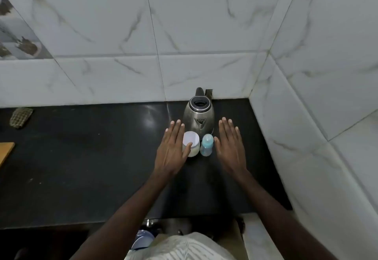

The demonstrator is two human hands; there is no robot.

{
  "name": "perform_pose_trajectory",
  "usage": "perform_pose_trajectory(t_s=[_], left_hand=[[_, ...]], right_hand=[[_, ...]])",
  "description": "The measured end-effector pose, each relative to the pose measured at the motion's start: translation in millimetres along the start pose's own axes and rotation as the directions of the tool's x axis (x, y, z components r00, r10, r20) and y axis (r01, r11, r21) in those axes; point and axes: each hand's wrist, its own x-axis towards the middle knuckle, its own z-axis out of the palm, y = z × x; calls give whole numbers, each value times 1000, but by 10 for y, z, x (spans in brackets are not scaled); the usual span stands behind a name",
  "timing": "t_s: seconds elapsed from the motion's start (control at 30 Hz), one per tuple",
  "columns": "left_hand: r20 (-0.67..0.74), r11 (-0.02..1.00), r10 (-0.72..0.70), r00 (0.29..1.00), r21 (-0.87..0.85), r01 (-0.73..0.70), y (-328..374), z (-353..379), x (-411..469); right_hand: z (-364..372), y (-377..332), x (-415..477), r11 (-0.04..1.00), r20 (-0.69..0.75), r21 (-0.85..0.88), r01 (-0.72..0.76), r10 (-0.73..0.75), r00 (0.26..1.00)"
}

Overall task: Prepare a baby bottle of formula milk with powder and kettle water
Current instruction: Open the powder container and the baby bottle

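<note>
Near the back right corner of the black worktop [92, 157], close to the tiled wall [204, 34]: a steel electric kettle [198, 119], upright, spout toward the front edge, a dark opening in its top ring, a black part rising behind it, lid or handle not clear. Just in front of the kettle, side by side and nearly touching: on the left a small clear jar [192, 138] with a white lid and pale contents, on the right a pale blue baby bottle [206, 145], upright, domed top on. Left hand [171, 151] flat and spread, palm down, fingers straight and pointing toward the back edge, gripping nothing; thumb lying across the near left side of the jar, contact or mere overlap impossible to tell. Right hand [231, 147] likewise flat, palm down, fingers straight and close together, holding nothing, thumb just beside the baby bottle without plainly touching it. Both hands flanking the jar and baby bottle, fingertips level with the kettle's body, bare forearms reaching in over the front edge. Far to the left along the back edge, a checked cloth pad [20, 117]; at the left edge, the corner of a wooden board [6, 151]. Below the front edge, a blue round dish [143, 239], partly hidden, and a pale striped garment [180, 247].
</note>
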Motion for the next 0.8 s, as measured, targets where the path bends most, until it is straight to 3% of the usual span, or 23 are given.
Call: perform_pose_trajectory(t_s=[0.17,0.27,0.37,0.47,0.63,0.7,0.8], left_hand=[[70,999,-37,997,1,37,-102,116,-99],[186,997,-59,981,-43,69,-172,199,-88],[398,973,-106,911,-147,177,-174,298,-17],[506,966,-111,855,-147,212,-193,428,53],[521,935,-143,842,-207,287,-92,553,258],[514,936,-159,843,-194,295,-27,574,327],[496,939,-195,846,-155,307,15,585,403]], right_hand=[[124,82,-205,995,115,48,-91,85,990],[205,145,-266,989,182,87,-120,103,978],[299,176,-312,958,299,192,-214,151,942],[396,142,-370,936,371,241,-256,155,915],[433,20,-461,907,290,258,-333,256,922],[445,-22,-523,908,277,276,-315,239,931],[455,-56,-602,883,377,366,-294,148,914]])
